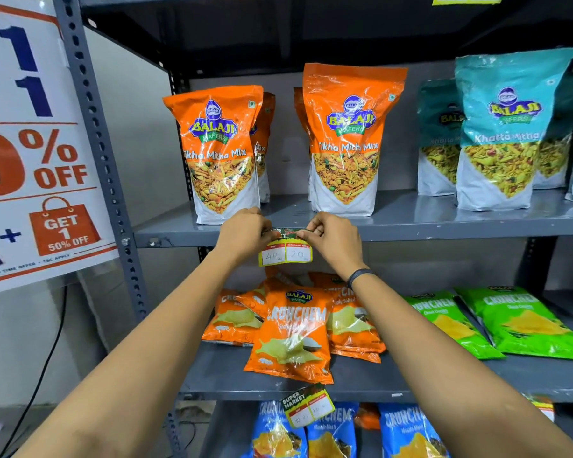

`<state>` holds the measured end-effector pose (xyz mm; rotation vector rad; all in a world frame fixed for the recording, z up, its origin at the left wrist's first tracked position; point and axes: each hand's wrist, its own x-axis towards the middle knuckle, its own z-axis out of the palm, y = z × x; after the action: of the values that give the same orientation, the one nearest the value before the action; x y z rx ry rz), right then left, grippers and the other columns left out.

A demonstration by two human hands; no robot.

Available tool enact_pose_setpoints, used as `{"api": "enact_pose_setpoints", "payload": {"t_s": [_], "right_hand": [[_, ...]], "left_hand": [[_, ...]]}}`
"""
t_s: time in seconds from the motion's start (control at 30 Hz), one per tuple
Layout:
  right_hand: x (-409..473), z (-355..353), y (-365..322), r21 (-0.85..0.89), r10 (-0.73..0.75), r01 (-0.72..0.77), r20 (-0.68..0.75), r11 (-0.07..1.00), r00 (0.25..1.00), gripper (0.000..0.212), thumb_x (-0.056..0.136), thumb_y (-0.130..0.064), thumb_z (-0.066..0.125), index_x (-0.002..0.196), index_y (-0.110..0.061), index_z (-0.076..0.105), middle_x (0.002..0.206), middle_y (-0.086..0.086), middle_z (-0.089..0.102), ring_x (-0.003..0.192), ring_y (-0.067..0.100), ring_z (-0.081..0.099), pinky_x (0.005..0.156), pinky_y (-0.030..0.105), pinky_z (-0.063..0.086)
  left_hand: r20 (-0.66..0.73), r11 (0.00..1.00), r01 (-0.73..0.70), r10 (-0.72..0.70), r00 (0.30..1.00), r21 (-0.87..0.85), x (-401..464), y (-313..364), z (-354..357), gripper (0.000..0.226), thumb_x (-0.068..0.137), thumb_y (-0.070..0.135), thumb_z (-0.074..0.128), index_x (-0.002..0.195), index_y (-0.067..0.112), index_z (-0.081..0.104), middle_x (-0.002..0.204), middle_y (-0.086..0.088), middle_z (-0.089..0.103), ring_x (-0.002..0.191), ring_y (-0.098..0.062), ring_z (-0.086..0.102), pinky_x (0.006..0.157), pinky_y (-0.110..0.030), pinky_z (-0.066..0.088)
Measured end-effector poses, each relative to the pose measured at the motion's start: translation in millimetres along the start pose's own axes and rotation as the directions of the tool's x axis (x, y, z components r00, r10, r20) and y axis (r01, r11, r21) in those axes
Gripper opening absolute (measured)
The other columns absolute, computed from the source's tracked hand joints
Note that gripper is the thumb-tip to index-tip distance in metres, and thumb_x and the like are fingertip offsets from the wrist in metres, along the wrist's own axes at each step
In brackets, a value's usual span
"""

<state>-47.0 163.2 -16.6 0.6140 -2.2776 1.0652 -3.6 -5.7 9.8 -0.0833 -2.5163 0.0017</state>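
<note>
Both arms reach up and forward. The left hand (pixel 245 231) and right hand (pixel 334 239) each pinch a top corner of the price tag (pixel 285 252), pressed against the shelf (pixel 411 226) edge below orange snack bags (pixel 219 153).

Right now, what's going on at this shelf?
A person is fitting a price tag to the front edge of the grey shelf. The left hand and the right hand each pinch its top edge, just below the tall orange snack bags. The tag hangs down over the edge; whether it is fixed yet cannot be told.
</note>
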Motion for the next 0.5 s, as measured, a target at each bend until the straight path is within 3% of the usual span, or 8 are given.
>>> {"api": "enact_pose_setpoints", "payload": {"t_s": [0.1, 0.2, 0.33, 0.43, 0.5], "right_hand": [[1, 3, 1, -0.02, 0.012, -0.012, -0.027, 1.0, 1.0, 0.021, 0.077, -0.038, 0.071, 0.076, -0.019, 0.063, 0.071, -0.001, 0.065, 0.08, 0.025, 0.065, 0.062, 0.03, 0.043], [3, 5, 2, -0.05, 0.017, -0.02, -0.054, 0.999, 0.998, 0.021, 0.077, -0.039, 0.071, 0.076, -0.02, 0.063, 0.078, 0.003, 0.072, 0.083, 0.025, 0.065, 0.065, 0.032, 0.045], [2, 6, 6, -0.026, -0.003, 0.001, -0.064, 1.0, 0.998, 0.02, 0.077, -0.037, 0.071, 0.077, -0.02, 0.06, 0.074, 0.001, 0.07, 0.081, 0.025, 0.065, 0.063, 0.031, 0.044], [-3, -1, 11, 0.067, -0.033, 0.038, -0.074, 0.997, 0.997, 0.02, 0.079, -0.034, 0.07, 0.081, -0.019, 0.057, 0.067, 0.0, 0.063, 0.076, 0.026, 0.064, 0.058, 0.03, 0.041], [-7, -14, 20, 0.103, -0.05, 0.063, -0.121, 0.993, 0.991, 0.019, 0.081, -0.032, 0.067, 0.086, -0.017, 0.056, 0.065, 0.003, 0.063, 0.072, 0.027, 0.062, 0.057, 0.031, 0.043]], "left_hand": [[-0.001, 0.999, 0.029, -0.029, 1.0, 0.032, 3, 4, 0, 0.04, 0.091, 0.042, 0.055, 0.083, 0.005, 0.069, 0.091, -0.016, 0.06, 0.094, -0.029, 0.057, 0.06, -0.03, 0.034], [0.017, 0.993, 0.103, -0.104, 0.994, 0.059, 5, 10, -1, 0.052, 0.088, 0.052, 0.054, 0.059, 0.008, 0.051, 0.058, -0.003, 0.039, 0.073, -0.025, 0.049, 0.049, -0.025, 0.026], [0.039, 0.983, 0.163, -0.166, 0.985, 0.08, 8, 17, 1, 0.061, 0.083, 0.055, 0.057, 0.043, 0.014, 0.035, 0.049, 0.001, 0.03, 0.063, -0.021, 0.046, 0.043, -0.021, 0.018], [0.039, 0.975, 0.215, -0.218, 0.975, 0.058, 7, 22, -1, 0.058, 0.081, 0.055, 0.06, 0.047, 0.012, 0.042, 0.054, -0.002, 0.041, 0.068, -0.026, 0.051, 0.046, -0.021, 0.028], [-0.031, 0.962, 0.252, -0.251, 0.968, 0.102, 4, 31, -2, 0.05, 0.079, 0.055, 0.064, 0.075, 0.006, 0.06, 0.082, -0.011, 0.058, 0.091, -0.033, 0.055, 0.065, -0.034, 0.045]]}}
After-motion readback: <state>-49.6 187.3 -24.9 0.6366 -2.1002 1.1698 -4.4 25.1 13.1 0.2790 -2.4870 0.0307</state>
